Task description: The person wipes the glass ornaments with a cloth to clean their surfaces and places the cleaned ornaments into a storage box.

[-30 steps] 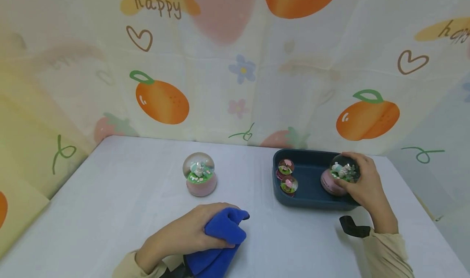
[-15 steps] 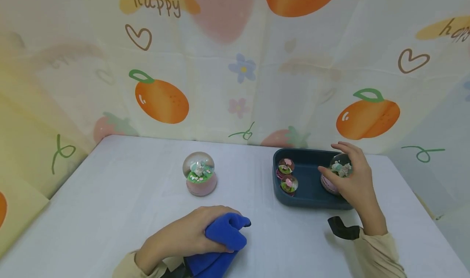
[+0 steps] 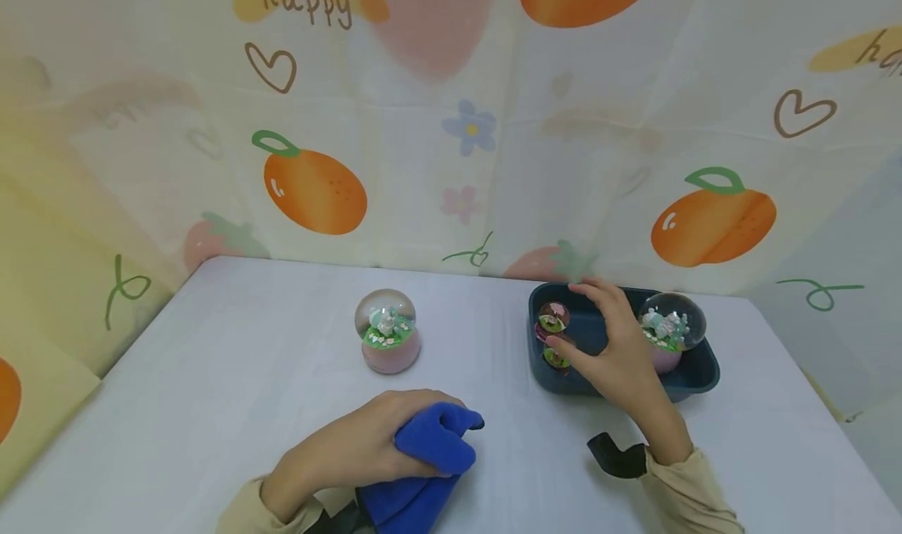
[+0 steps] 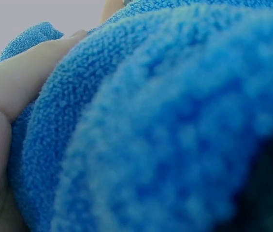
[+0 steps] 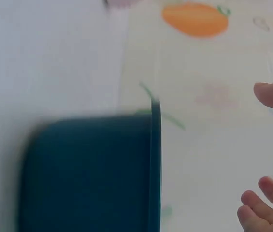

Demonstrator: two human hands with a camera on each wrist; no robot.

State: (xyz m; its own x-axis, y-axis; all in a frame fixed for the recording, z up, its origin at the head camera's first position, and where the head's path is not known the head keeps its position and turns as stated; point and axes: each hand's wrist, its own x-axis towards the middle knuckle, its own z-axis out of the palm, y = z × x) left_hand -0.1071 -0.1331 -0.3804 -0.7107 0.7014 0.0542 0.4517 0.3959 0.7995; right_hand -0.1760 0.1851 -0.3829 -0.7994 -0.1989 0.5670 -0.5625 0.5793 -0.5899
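Note:
My left hand point(image 3: 352, 448) grips a bunched blue cloth point(image 3: 438, 441) near the front of the table. Its looped terry pile fills most of the left wrist view, with the thumb lying across it. Above the dark blue tray point(image 3: 564, 385), my right hand point(image 3: 623, 366) has thumb and fingers spread apart and holds nothing. The thumb tip overlaps the lower of two small snow globes point(image 3: 553, 317) at the tray's left end. A large snow globe point(image 3: 672, 326) with a pink base leans in the right end, partly hidden by the hand.
Another large snow globe point(image 3: 387, 330) on a pink base stands on the white table point(image 3: 232, 377), left of the tray. Behind the table hangs a patterned cloth backdrop point(image 3: 409, 166). A black strap end point(image 3: 616, 456) sticks out from the right wrist.
My right hand has let go of the large snow globe in the tray and moved left toward the small ones. The left hand stays in place with the blue cloth.

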